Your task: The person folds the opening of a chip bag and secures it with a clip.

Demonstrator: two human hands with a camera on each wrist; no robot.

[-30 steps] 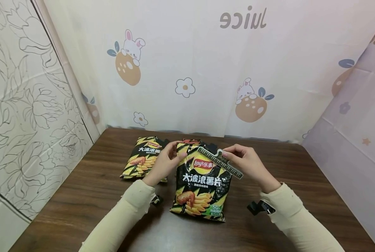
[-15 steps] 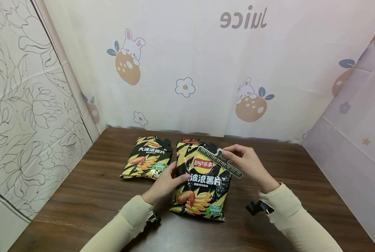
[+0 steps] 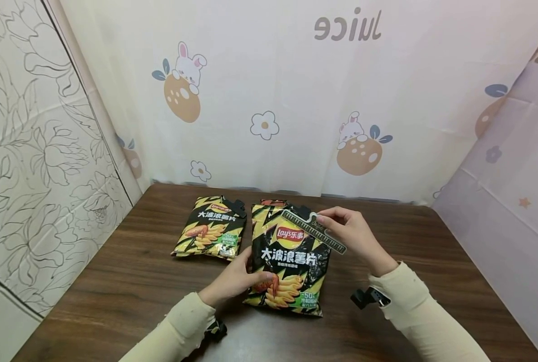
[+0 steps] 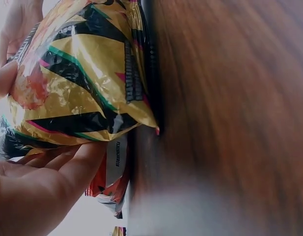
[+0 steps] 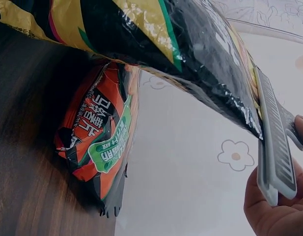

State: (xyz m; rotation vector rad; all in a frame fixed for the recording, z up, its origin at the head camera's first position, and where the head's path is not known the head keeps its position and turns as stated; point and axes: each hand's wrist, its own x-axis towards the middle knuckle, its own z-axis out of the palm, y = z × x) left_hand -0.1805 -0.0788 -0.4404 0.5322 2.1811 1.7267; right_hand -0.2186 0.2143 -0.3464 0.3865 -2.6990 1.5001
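A black-and-yellow Lay's chip bag (image 3: pixel 291 271) leans upright near the middle of the table. Along its top edge, slanting down to the right, runs a grey sealing clip (image 3: pixel 314 230). The right hand (image 3: pixel 353 235) pinches this clip by its middle tab; in the right wrist view the clip (image 5: pixel 275 132) covers the bag's top edge, with thumb and fingers (image 5: pixel 274 209) at it. At the bag's lower left side is the left hand (image 3: pixel 232 282), thumb on the front and fingers behind. The left wrist view shows the bag (image 4: pixel 87 73) between that thumb and fingers.
A second black-and-yellow chip bag (image 3: pixel 207 229) with a black clip (image 3: pixel 236 207) lies to the left. Behind the front bag stands a red-and-black chip bag (image 5: pixel 95 128), mostly hidden in the head view. A printed curtain (image 3: pixel 269 90) borders the table's (image 3: pixel 409 241) back.
My left hand has slid down the bag's left side from its top corner to its lower part. The right hand keeps its pinch on the clip; the bag stays nearly in place.
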